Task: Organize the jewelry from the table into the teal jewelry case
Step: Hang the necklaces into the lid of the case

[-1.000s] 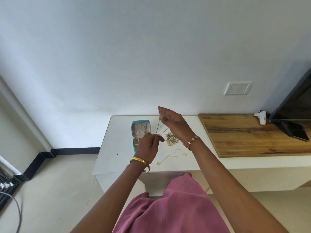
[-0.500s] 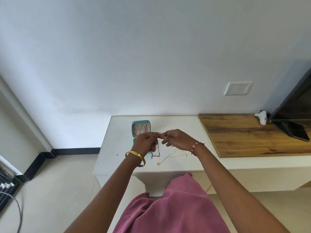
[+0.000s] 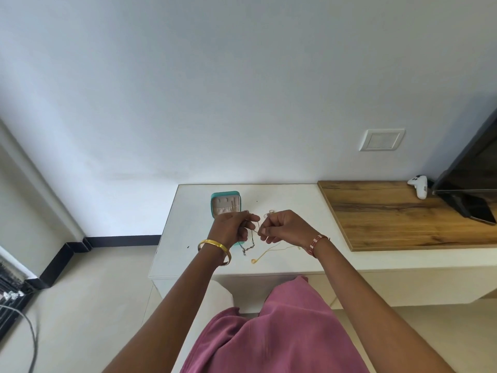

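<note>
Two hands' fingers (image 3: 265, 231) around necklace (image 3: 248, 244)

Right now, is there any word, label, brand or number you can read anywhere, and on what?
None can be read.
Teal jewelry case: no lettering visible.
Wall plate: blank.
White controller: marks too small to read.
Dark screen: shows no text.

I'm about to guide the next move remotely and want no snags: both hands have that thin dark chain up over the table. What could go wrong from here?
1. The dark chain hangs in a loop from the left hand and right hand; it could knot.
2. Its low end hangs close to the gold necklace on the table; the two might tangle.
3. The teal jewelry case sits partly behind the left hand and could get nudged.
</note>
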A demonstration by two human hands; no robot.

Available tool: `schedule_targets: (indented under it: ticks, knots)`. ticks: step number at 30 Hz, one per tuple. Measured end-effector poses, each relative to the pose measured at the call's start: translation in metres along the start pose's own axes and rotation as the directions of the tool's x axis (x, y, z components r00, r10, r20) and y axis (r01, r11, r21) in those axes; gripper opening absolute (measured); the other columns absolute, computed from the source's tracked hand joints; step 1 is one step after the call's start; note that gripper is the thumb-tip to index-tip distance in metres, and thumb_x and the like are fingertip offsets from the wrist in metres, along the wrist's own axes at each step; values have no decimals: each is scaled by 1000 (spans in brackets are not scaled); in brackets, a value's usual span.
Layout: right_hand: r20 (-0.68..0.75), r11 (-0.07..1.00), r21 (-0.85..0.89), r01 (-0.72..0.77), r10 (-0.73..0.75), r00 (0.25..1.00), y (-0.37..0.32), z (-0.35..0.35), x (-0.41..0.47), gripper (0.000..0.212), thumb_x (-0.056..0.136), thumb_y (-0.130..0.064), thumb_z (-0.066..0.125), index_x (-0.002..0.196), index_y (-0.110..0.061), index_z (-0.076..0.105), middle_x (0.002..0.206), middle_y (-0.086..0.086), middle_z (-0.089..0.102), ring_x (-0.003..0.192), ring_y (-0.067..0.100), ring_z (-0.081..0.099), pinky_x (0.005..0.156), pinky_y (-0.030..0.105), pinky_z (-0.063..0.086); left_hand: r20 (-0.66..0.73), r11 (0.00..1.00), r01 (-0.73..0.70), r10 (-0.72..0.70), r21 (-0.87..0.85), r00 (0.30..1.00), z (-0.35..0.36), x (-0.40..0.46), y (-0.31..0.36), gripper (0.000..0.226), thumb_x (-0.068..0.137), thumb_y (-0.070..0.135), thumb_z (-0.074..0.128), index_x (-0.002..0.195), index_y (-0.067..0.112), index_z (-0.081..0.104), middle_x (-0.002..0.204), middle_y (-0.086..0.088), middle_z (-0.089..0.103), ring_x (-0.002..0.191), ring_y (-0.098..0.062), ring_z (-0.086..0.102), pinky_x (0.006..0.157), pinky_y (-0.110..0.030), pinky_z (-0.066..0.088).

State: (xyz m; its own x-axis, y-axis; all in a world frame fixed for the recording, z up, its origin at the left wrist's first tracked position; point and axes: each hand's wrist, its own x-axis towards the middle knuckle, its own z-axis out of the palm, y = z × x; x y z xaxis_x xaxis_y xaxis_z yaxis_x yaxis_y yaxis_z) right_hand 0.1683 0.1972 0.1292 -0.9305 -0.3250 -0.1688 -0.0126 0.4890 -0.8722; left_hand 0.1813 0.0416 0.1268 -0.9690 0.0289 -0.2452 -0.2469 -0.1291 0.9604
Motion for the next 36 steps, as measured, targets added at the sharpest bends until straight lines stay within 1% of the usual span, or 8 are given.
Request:
schedule_targets:
  ticks: [5,8,10,13,16,19,27,36]
  knots:
    - [-124,993,-39,115,-119,985,-3,7,2,36,78,-11,70,111,-21,62,97,-4,60,69,4,53,65,9,44,4,999,33,-33,41,999,0,-2,3,29,91,12,50,66,13,65,55,-1,66,37,-6,48,60,-25,46]
    - [-184,961,-175,213,-245,952,-2,17,5,33,79,-13,69,110,-21,65,102,-2,60,83,10,58,65,3,40,32,999,50,-51,9,998,3,-4,5,32,91,9,50,62,14,64,70,-12,62,38,-8,51,61,-27,47]
    - [-227,920,-299,254,-327,917,-2,21,6,28,79,-14,68,107,-18,67,101,3,62,91,16,59,71,7,40,39,998,67,-67,-10,997,3,-4,6,41,91,9,50,55,16,68,74,-14,61,40,-9,54,62,-27,47]
    - [-242,826,-511,235,-401,884,-1,21,6,24,81,-13,63,105,-13,68,100,6,64,98,21,55,83,28,44,66,992,124,-121,-33,990,3,-2,4,27,90,12,49,71,11,67,69,-5,68,46,-9,59,62,-26,47]
    - [-234,705,-660,260,-521,821,-3,24,3,18,79,-8,62,94,-10,71,85,7,66,85,27,59,72,34,50,58,974,195,-190,-111,980,2,-1,2,21,91,15,48,77,10,63,60,-1,68,50,-12,64,63,-28,49]
    - [-257,591,-759,272,-657,709,1,26,4,15,69,-12,64,80,-14,73,65,2,64,60,24,60,53,27,50,59,961,242,-236,-136,970,1,0,4,18,89,16,49,79,10,61,59,-2,67,51,-15,66,63,-29,49]
    - [-283,466,-846,259,-805,522,8,29,2,20,83,-11,53,81,-10,72,70,1,65,57,23,53,51,28,45,67,961,258,-253,-95,965,5,1,12,17,87,17,49,77,11,61,58,0,66,50,-15,64,64,-29,47]
    - [-320,463,-863,201,-811,490,13,31,-1,25,78,-11,47,77,-12,72,72,-1,69,58,22,55,52,26,43,18,968,252,-252,-16,968,14,-2,10,23,91,19,44,75,10,59,73,-5,63,66,-20,60,66,-30,47]
